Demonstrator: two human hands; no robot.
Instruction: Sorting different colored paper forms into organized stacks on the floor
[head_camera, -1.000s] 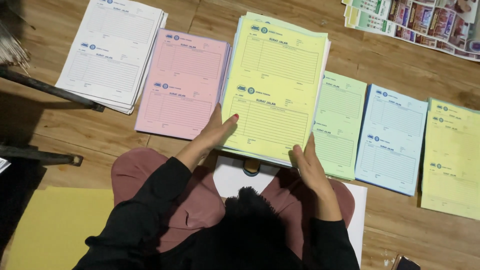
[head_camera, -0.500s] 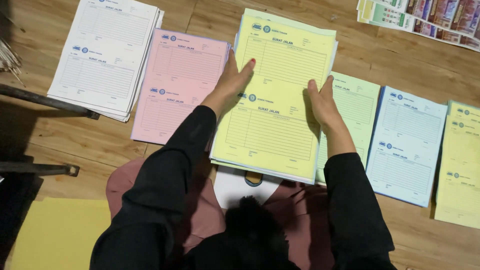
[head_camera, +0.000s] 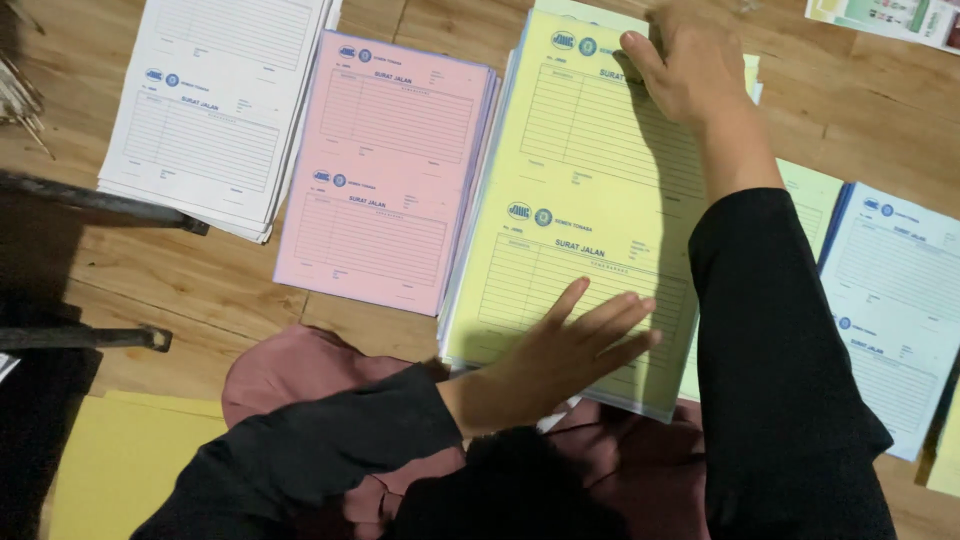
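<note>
A thick stack of yellow printed forms (head_camera: 560, 200) lies in front of me on the wooden floor. My left hand (head_camera: 565, 350) rests flat on its lower part, fingers spread and pointing right. My right hand (head_camera: 690, 70) presses on the stack's upper right corner, fingers bent onto the top sheet. Neither hand lifts a sheet. Both arms wear black sleeves. A pink stack of forms (head_camera: 385, 165) touches the yellow stack's left side.
A white stack of forms (head_camera: 210, 110) lies far left, a blue stack (head_camera: 895, 300) at the right, with a green sheet (head_camera: 810, 195) peeking out beside the yellow one. A plain yellow sheet (head_camera: 120, 460) sits bottom left. Dark metal bars (head_camera: 90, 200) cross the left edge.
My right hand has moved from the stack's right edge up to its top right corner. My left hand has slid from the upper left edge down onto the lower part.
</note>
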